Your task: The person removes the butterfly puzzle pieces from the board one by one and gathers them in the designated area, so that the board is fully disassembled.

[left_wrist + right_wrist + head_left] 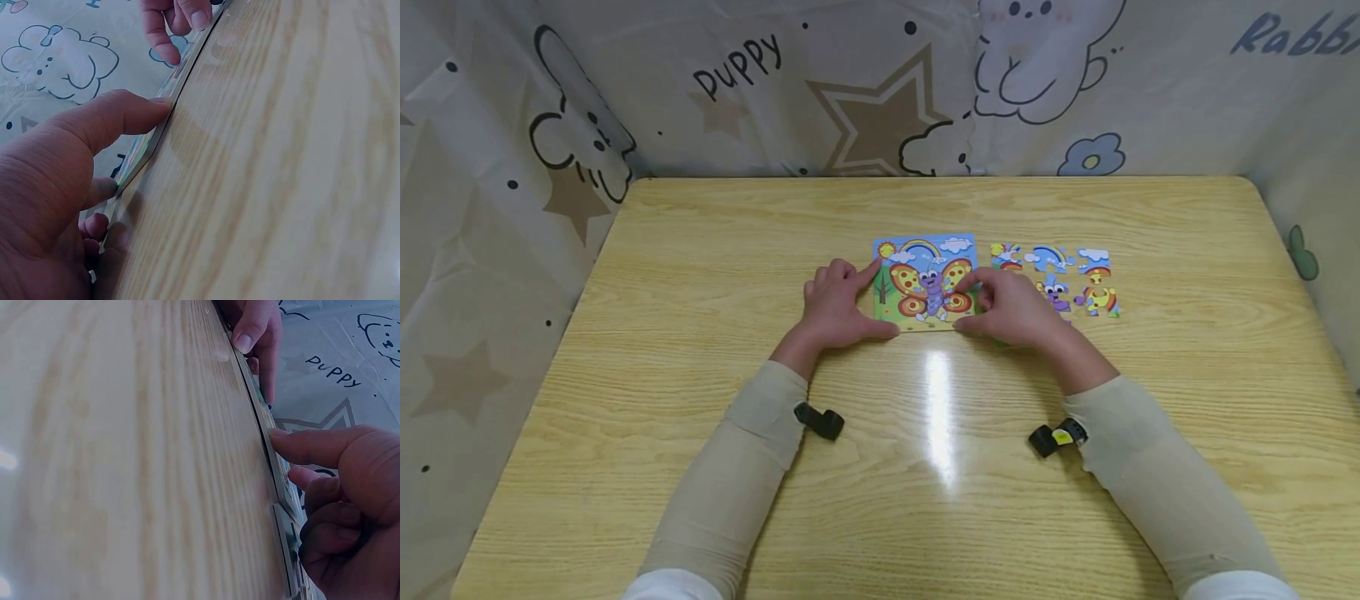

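On the table lies a flat butterfly picture board [925,250] with a sun, a rainbow and clouds. My left hand [838,307] spans its left side, thumb at the near edge and index finger at the left edge. My right hand [1017,310] touches the board's right part with thumb and index fingertips, its other fingers bent. In the left wrist view the left thumb [128,119] lies against the board's near edge. The right wrist view shows the right thumb [315,447] on that same edge. Loose jigsaw pieces [1051,258] lie right of the board, some hidden by the right hand.
A wood-grain table [700,242] carries everything. Behind it and at its sides hangs a printed cloth [865,92] with stars and animals. A black wrist camera [822,422] sits on the left sleeve, another camera [1051,438] on the right.
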`<state>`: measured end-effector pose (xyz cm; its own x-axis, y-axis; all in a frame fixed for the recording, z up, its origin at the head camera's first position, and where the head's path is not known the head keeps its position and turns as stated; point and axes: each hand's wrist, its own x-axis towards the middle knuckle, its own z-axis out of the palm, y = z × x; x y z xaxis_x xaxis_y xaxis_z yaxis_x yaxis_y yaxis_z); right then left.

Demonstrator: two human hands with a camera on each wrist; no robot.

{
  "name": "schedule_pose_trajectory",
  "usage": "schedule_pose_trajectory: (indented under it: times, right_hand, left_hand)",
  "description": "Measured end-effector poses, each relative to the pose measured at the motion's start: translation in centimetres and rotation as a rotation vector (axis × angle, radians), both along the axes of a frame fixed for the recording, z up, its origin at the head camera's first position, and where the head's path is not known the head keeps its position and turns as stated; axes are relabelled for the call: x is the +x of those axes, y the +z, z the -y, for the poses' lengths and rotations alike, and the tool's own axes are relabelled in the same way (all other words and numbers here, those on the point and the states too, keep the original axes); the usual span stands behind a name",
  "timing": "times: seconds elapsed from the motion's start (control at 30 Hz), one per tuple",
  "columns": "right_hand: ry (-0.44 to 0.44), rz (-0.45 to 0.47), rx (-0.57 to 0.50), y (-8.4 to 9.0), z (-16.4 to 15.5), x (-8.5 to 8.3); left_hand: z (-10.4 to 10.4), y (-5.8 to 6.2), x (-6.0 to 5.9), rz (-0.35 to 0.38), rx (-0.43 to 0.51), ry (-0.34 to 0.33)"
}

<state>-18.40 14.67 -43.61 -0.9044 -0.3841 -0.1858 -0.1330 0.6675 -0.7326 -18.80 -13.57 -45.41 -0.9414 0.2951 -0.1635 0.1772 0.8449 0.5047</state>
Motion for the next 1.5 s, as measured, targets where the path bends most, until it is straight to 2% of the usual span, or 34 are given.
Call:
schedule_pose_trajectory:
  times: [0.27,0.47,0.73,1.03,1.5]
  right_hand:
    - [-0.047,0.007,0.036,0.04,0.08,-0.11]
    - [-0.041,0.021,0.037,0.12,0.14,-0.23]
    - [-0.038,0.084,0.002,0.48,0.48,-0.45]
    - [-0.025,0.076,-0.019,0.39,0.74,-0.53]
    - [-0.052,0.066,0.08,0.62,0.41,-0.1]
  left_hand:
    - [-0.03,0.01,0.03,0.005,0.006,0.009]
    - [-0.04,-0.02,0.02,0.008,0.012,0.014]
    - [0.05,-0.24,-0.05,-0.017,0.003,0.004]
    - [0.06,-0.2,-0.03,-0.013,0.005,0.0]
    - [0.07,-0.25,-0.03,-0.019,0.007,0.001]
